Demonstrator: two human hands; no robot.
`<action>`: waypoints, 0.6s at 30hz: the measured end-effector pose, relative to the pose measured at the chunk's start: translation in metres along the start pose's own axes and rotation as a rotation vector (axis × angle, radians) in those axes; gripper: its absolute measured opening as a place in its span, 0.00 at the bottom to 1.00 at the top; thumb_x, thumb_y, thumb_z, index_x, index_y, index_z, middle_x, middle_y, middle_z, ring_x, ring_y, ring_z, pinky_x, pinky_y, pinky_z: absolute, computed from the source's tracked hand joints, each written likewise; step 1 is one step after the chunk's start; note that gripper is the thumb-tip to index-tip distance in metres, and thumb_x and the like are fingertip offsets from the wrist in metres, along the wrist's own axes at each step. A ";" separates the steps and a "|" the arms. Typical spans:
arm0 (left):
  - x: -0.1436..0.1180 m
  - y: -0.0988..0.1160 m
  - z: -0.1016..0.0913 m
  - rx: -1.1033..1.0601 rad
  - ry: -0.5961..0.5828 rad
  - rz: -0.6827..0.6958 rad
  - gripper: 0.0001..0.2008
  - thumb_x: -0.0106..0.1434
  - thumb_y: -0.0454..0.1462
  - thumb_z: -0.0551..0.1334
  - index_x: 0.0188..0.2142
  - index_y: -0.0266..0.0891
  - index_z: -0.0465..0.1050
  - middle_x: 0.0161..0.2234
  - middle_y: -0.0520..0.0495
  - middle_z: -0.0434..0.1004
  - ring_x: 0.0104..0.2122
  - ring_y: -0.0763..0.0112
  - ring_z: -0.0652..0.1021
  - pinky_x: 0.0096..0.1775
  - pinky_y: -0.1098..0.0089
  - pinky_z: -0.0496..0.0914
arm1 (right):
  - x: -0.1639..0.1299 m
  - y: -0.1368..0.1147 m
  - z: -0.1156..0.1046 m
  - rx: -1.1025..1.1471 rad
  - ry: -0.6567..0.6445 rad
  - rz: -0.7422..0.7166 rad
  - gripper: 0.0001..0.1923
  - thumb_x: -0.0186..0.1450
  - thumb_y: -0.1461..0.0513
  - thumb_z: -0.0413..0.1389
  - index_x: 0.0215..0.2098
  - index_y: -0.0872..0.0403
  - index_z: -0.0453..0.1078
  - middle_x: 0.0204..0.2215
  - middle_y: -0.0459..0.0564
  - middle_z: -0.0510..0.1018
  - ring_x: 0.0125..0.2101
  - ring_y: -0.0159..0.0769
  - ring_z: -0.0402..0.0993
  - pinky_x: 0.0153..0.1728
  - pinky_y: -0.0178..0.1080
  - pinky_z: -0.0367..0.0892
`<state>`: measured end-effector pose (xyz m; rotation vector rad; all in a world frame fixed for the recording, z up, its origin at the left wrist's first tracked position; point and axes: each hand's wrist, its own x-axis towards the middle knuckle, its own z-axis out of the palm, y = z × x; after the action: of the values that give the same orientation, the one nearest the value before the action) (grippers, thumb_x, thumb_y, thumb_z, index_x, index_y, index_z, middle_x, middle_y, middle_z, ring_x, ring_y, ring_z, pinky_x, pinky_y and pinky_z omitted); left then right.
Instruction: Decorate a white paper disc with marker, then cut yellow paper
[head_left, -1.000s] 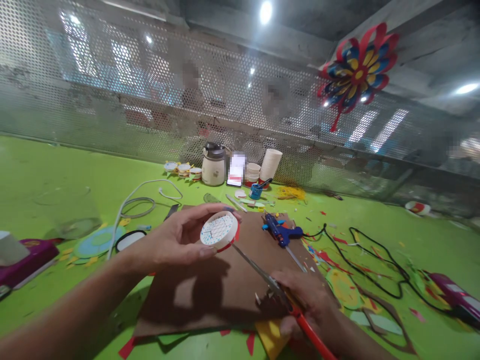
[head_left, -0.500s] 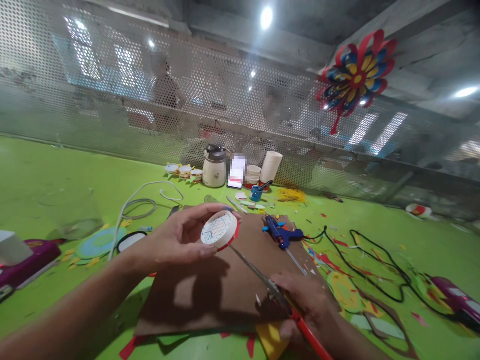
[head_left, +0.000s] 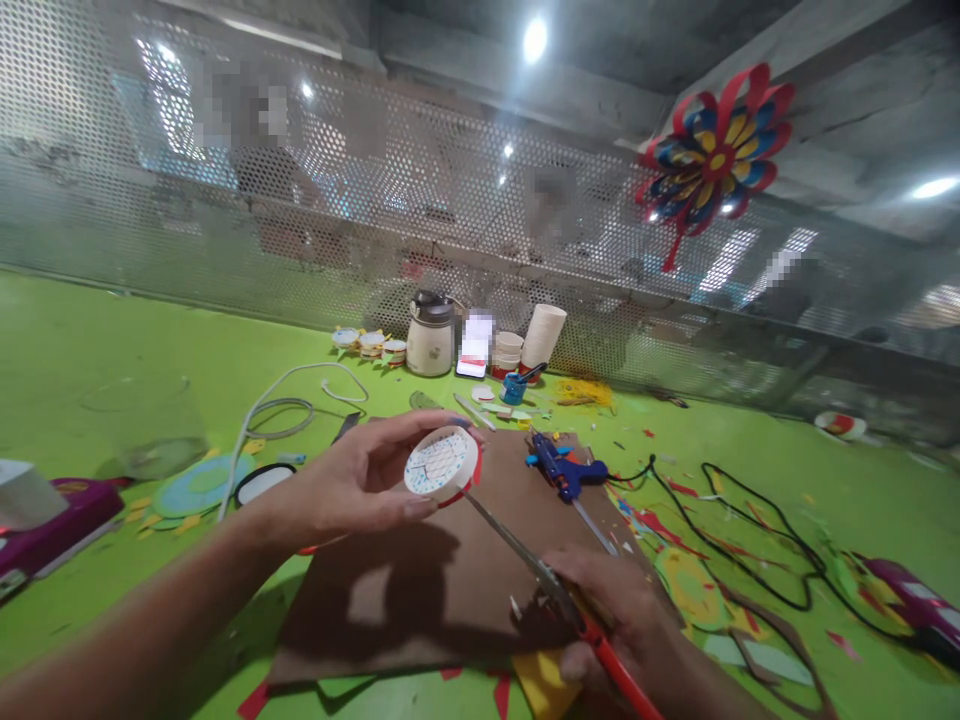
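My left hand (head_left: 358, 480) holds a small round white paper cup bottom (head_left: 440, 463) with blue and red dots, its flat face tilted toward me, above a brown cardboard sheet (head_left: 420, 590). My right hand (head_left: 611, 610) grips red-handled scissors (head_left: 555, 590). Their long blades run up and left, and the tips touch the cup's lower rim by a red strip. A blue glue gun (head_left: 564, 465) lies on the cardboard's far right corner.
On the green table (head_left: 112, 340) lie a white cable (head_left: 289, 390), a black cord (head_left: 750, 530), paper scraps, magenta boxes at both edges, and a jar (head_left: 430, 336), stacked cups (head_left: 541, 335) and a blue pot (head_left: 513, 385) by the perforated metal screen. A paper flower (head_left: 712, 150) hangs above.
The view has shifted slightly. The cup and scissors stay together with hardly any movement. A person behind the screen has moved to the left.
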<state>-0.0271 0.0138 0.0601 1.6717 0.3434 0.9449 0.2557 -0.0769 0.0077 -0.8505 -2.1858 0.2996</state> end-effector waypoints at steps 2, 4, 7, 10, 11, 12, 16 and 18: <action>0.000 0.000 0.000 -0.002 0.000 0.002 0.26 0.57 0.30 0.69 0.55 0.41 0.73 0.50 0.37 0.80 0.47 0.62 0.79 0.48 0.66 0.74 | 0.001 -0.001 0.000 0.013 0.010 -0.023 0.27 0.68 0.40 0.49 0.50 0.51 0.71 0.24 0.46 0.78 0.22 0.34 0.75 0.23 0.32 0.67; 0.001 0.000 0.001 -0.013 -0.007 0.012 0.26 0.57 0.30 0.69 0.55 0.42 0.73 0.50 0.38 0.80 0.48 0.63 0.79 0.48 0.67 0.74 | 0.001 -0.001 0.001 0.022 0.017 -0.037 0.27 0.67 0.40 0.50 0.48 0.51 0.72 0.25 0.47 0.79 0.22 0.35 0.76 0.24 0.32 0.68; 0.002 0.001 0.002 -0.030 -0.017 0.033 0.26 0.57 0.29 0.69 0.55 0.43 0.73 0.51 0.39 0.79 0.49 0.62 0.79 0.50 0.67 0.73 | -0.002 0.003 0.002 0.033 0.043 -0.049 0.25 0.66 0.40 0.52 0.46 0.50 0.71 0.27 0.47 0.80 0.23 0.35 0.77 0.25 0.32 0.68; 0.002 0.004 0.003 -0.026 -0.027 0.026 0.26 0.57 0.30 0.69 0.55 0.45 0.74 0.51 0.41 0.79 0.49 0.62 0.78 0.51 0.65 0.72 | -0.004 0.006 0.004 0.059 0.042 -0.065 0.26 0.66 0.40 0.52 0.49 0.49 0.69 0.28 0.46 0.80 0.24 0.34 0.76 0.25 0.32 0.67; 0.002 0.005 0.003 -0.022 -0.034 0.023 0.26 0.57 0.30 0.69 0.55 0.45 0.74 0.51 0.41 0.79 0.49 0.61 0.78 0.51 0.65 0.72 | -0.004 0.007 0.004 0.068 0.045 -0.075 0.26 0.66 0.40 0.52 0.50 0.49 0.69 0.27 0.46 0.79 0.23 0.34 0.76 0.24 0.32 0.67; 0.002 0.006 0.003 -0.017 -0.043 0.021 0.26 0.57 0.31 0.69 0.55 0.45 0.73 0.51 0.41 0.79 0.50 0.61 0.78 0.51 0.64 0.71 | -0.004 0.007 0.004 0.074 0.045 -0.082 0.27 0.66 0.39 0.52 0.50 0.49 0.69 0.27 0.46 0.79 0.23 0.34 0.75 0.24 0.32 0.66; 0.000 0.007 0.002 0.037 -0.070 0.010 0.27 0.58 0.33 0.69 0.58 0.44 0.71 0.55 0.39 0.76 0.52 0.58 0.77 0.52 0.63 0.71 | -0.003 0.009 0.006 0.113 0.057 -0.123 0.27 0.66 0.39 0.50 0.50 0.48 0.67 0.26 0.45 0.77 0.22 0.34 0.74 0.23 0.32 0.66; -0.001 0.006 0.000 0.062 -0.068 0.004 0.27 0.59 0.33 0.69 0.58 0.45 0.70 0.55 0.40 0.76 0.54 0.58 0.76 0.53 0.64 0.70 | -0.004 0.010 0.007 0.133 0.048 -0.117 0.27 0.66 0.39 0.50 0.49 0.49 0.68 0.26 0.45 0.76 0.21 0.33 0.73 0.23 0.32 0.66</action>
<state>-0.0288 0.0110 0.0650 1.7573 0.3266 0.8862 0.2573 -0.0715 -0.0039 -0.6476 -2.1356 0.3585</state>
